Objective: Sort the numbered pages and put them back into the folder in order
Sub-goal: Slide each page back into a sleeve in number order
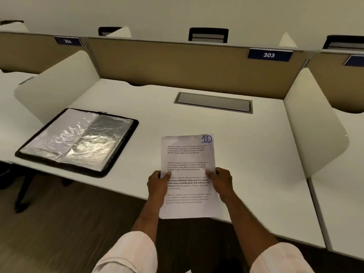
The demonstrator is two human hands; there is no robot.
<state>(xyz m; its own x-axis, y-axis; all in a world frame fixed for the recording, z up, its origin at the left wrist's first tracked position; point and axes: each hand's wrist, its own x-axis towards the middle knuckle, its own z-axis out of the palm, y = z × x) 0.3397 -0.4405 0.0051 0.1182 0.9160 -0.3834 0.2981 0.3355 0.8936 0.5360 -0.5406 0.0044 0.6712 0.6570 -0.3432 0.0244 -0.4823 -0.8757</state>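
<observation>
White page with black print and a blue 10; black folder with shiny clear sleeves; white desk; navy signs.

Matt white paper pages, glossy crinkled plastic sleeves in the folder, smooth matt desk.

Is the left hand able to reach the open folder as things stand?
Probably yes: the left hand grips the page numbered 10 with the right hand, so it must let go first, but only bare desk lies between it and the open folder.
</observation>
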